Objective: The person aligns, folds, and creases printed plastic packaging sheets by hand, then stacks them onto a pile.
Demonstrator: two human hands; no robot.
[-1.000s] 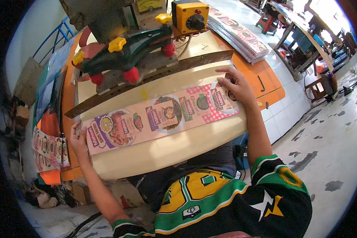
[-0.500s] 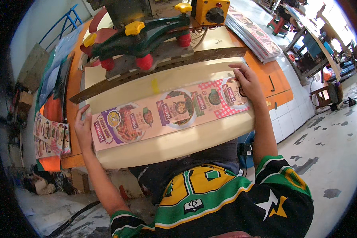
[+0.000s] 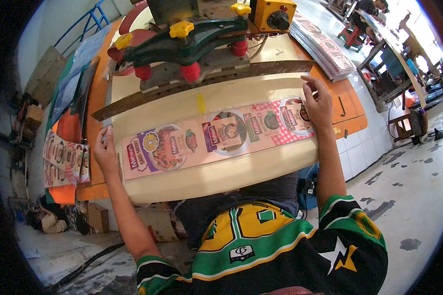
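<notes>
A long printed strip (image 3: 194, 160) with pictures of food dishes and a red checked end lies flat on a cream board (image 3: 221, 174) in front of me. My left hand (image 3: 106, 155) is beside the strip's left end, at the board's edge, with fingers loosely bent. At the far end, my right hand (image 3: 318, 105) hovers by the checked corner, fingers curved and apart. Neither hand visibly holds anything. Beyond the strip, a long metal bar (image 3: 202, 88) crosses beneath a dark green machine head (image 3: 197, 44) with yellow knobs and red feet.
A yellow control box (image 3: 271, 14) sits atop the machine. Stacked printed sheets (image 3: 325, 49) lie at the back right of the orange table (image 3: 347, 105), near a hex key (image 3: 341, 105). More printed pieces (image 3: 66, 160) are at left. Another person (image 3: 371, 10) is at the far right.
Both hands have shifted slightly outward from the strip's ends, the right hand most. The view has turned a little, so the machine and strip appear farther right.
</notes>
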